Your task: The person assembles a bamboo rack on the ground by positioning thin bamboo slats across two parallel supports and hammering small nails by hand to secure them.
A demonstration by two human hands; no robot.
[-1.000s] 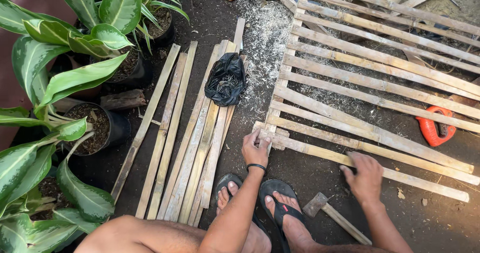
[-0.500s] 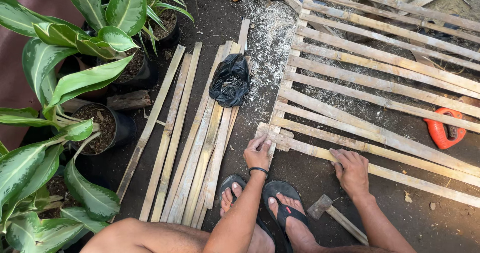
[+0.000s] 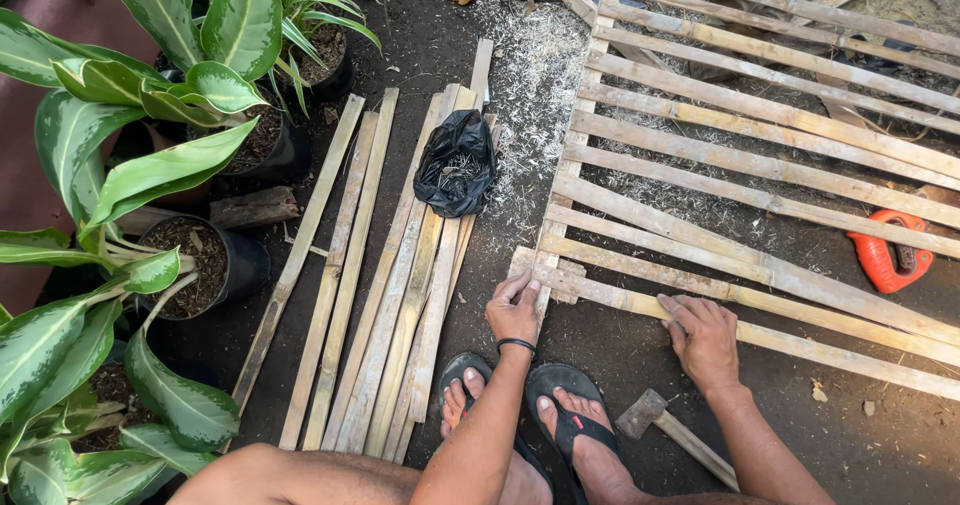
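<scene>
Head view: the nearest slat (image 3: 760, 310) of the bamboo lattice (image 3: 780, 155) lies just beyond the feet, its long axis running from near left to far right. The left hand (image 3: 513, 310) presses its left end at the upright (image 3: 560, 215), fingers flat, gripping nothing. The right hand (image 3: 705, 335) rests flat on it, right of that. A hammer (image 3: 675, 435) lies near the right wrist; loose slats (image 3: 385, 285) lie left.

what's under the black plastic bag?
The black plastic bag lies on the upper ends of loose bamboo slats laid side by side on dark soil, with sawdust beside it. The slat parts directly beneath it are covered.
</scene>
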